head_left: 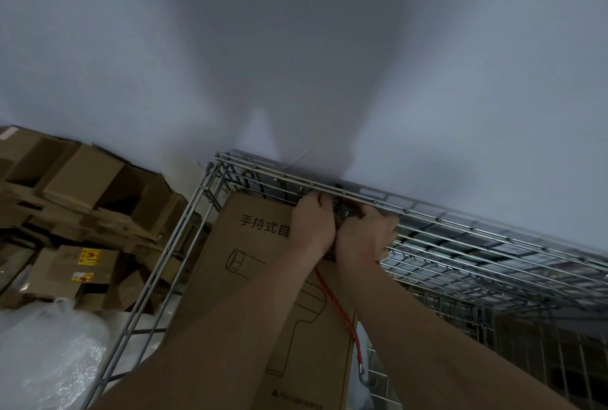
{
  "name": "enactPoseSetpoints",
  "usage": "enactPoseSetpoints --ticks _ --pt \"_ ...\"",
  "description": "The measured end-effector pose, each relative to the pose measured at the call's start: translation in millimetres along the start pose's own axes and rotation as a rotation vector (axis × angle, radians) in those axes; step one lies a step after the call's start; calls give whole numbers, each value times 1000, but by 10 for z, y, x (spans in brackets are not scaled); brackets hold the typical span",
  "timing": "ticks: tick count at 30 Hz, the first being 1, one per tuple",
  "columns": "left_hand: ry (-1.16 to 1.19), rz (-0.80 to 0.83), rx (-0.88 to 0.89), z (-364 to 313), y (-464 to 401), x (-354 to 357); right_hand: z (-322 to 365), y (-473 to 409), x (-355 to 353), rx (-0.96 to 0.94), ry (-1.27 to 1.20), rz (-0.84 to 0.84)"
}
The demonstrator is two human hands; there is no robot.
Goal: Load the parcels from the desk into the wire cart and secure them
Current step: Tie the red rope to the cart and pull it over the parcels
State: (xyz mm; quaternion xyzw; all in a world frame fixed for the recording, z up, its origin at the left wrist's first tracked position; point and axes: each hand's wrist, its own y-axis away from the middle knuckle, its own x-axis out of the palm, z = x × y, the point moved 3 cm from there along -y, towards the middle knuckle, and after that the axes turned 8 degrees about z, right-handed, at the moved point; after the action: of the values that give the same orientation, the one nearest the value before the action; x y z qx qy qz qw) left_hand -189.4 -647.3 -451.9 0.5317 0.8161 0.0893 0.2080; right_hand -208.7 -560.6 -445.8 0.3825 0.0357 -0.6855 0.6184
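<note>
The scene is dim and bluish-grey. Two broad soft shadows fan up the wall [296,47], with a brighter wedge between them. Wide-angle distortion bends the cart [460,238] wires toward the right edge. The bubble wrap [49,353] glares pale and blurred.

Both forearms are bare, no sleeves, watch or rings showing; left hand [311,222] and right hand [365,238] ungloved.

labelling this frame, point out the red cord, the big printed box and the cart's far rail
red cord [339,306], head view, on its middle stretch between the forearms
big printed box [253,265], head view, on its printed top face
far rail [269,174], head view, on the bare bar left of the hands
</note>
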Motion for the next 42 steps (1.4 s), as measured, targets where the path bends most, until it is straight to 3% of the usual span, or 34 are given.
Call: enactPoseSetpoints --ticks 5,11,20,24,30,32,38,42 --pt "45 -109 -44 -33 -6 56 -12 30 -59 -55 -3 10" --pt "391 -215 -213 3 109 137 -51 67 -142 -162 11 62" --pt "503 -276 -260 155 521 44 -387 234 -313 -508 -30 159" --pt "687 -274 -310 262 758 -29 -615 422 -349 -612 100 321" --pt "696 -305 -340 459 1071 -163 -778 569 -513 -733 279 575" --pt "689 -308 -332 495 1153 -209 -854 616 -564 -809 379 551" --pt "665 -307 -302 600 1451 -439 -1046 748 -831 -899 426 213" --pt "723 -342 -255 579 1675 -641 -1228 883 -1035 -677 213 312"
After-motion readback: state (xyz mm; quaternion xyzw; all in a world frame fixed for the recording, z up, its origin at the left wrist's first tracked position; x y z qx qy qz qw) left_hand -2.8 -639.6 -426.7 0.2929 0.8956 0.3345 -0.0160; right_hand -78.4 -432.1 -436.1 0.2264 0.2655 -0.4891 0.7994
